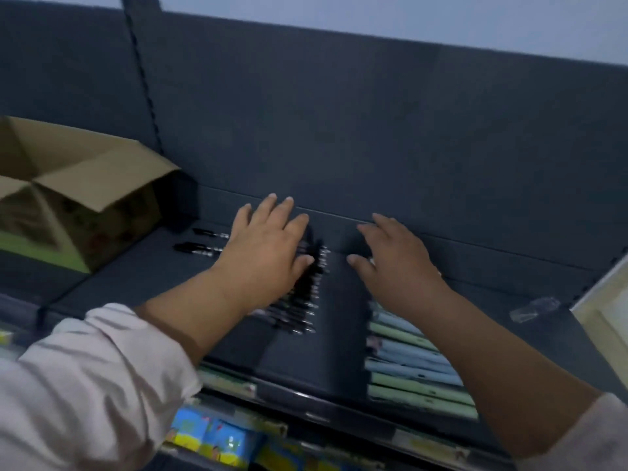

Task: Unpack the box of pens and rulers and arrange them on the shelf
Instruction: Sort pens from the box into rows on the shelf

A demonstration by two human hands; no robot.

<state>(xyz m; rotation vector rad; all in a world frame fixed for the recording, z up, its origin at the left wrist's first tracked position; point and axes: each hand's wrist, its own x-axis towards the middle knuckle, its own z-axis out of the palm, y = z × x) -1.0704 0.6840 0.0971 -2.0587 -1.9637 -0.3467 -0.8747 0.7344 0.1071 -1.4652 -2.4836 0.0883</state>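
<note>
A row of black pens (306, 294) lies side by side on the dark shelf (339, 351). My left hand (268, 246) lies flat over the far end of that row, fingers straight. Two more black pens (200, 248) lie loose to its left. My right hand (394, 260) hovers or rests with spread fingers just right of the pens, above a stack of pale green and blue rulers (414, 368). The open cardboard box (78, 198) stands on the shelf at the far left; its contents are hidden.
A crumpled clear wrapper (533, 309) lies on the shelf at the right, near a pale panel edge (605, 300). Colourful packets (217, 436) fill the shelf below. The dark back wall (339, 130) rises behind the shelf.
</note>
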